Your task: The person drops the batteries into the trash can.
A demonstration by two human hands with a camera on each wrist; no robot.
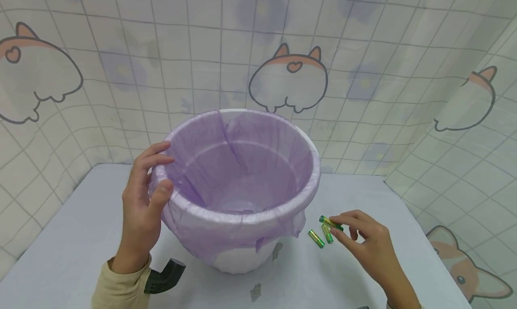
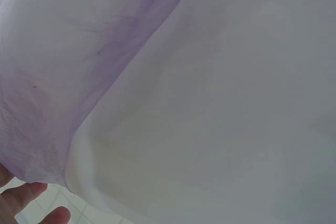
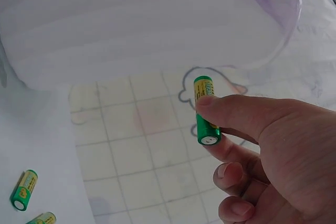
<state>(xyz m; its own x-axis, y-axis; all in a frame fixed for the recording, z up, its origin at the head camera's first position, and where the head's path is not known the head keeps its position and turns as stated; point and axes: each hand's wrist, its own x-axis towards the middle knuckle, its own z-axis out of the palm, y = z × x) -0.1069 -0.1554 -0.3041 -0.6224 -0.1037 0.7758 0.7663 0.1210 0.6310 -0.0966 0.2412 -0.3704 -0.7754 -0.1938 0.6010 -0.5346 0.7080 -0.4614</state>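
A white trash bin [image 1: 238,259] stands on the table, lined with a purple plastic bag [image 1: 242,174] folded down over its rim. My left hand [image 1: 141,205] holds the bin's rim at its left side, thumb and fingers over the bagged edge. In the left wrist view, the bag [image 2: 94,77] covers part of the bin wall, and only some fingertips show at the lower left. My right hand [image 1: 365,241] pinches a green and yellow battery [image 3: 208,111] between thumb and fingers, right of the bin. Two similar batteries, one left [image 1: 316,238] and one right [image 1: 327,233], lie on the table beside it.
The white tabletop [image 1: 101,219] carries the bin, with grey marks [image 1: 256,292] in front of it. A tile-patterned curtain [image 1: 194,66] with cartoon animals hangs behind and at both sides. A black device [image 1: 165,276] is worn at my left wrist.
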